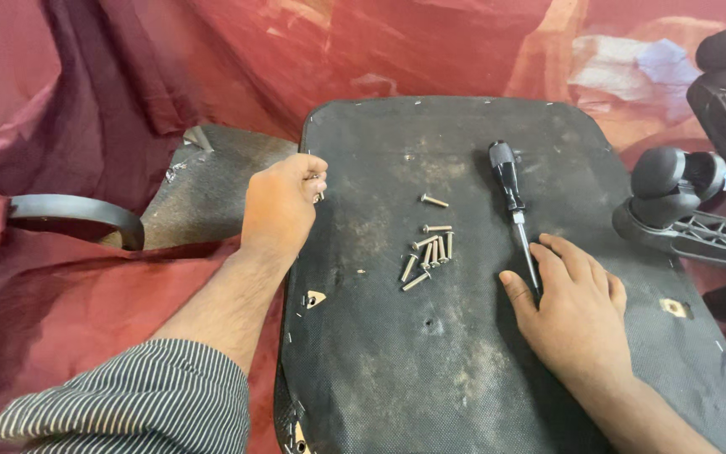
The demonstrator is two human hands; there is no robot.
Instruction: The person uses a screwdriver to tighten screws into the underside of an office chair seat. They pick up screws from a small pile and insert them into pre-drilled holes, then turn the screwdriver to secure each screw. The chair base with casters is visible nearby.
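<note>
Black, dusty fabric covers the upturned chair seat that serves as your surface. No container holds the screws: they lie loose in a small cluster near the middle of the seat, with one stray screw just above them. Your left hand sits at the seat's left edge, fingers curled in a closed grip around something small and metallic; what it is you cannot tell, since the fingers hide most of it. Your right hand lies flat and open on the seat, fingertips touching the shaft of the black-handled screwdriver, whose tip is hidden under them. Wheeled chair base is cut off at right. Red cloth lies behind.
</note>
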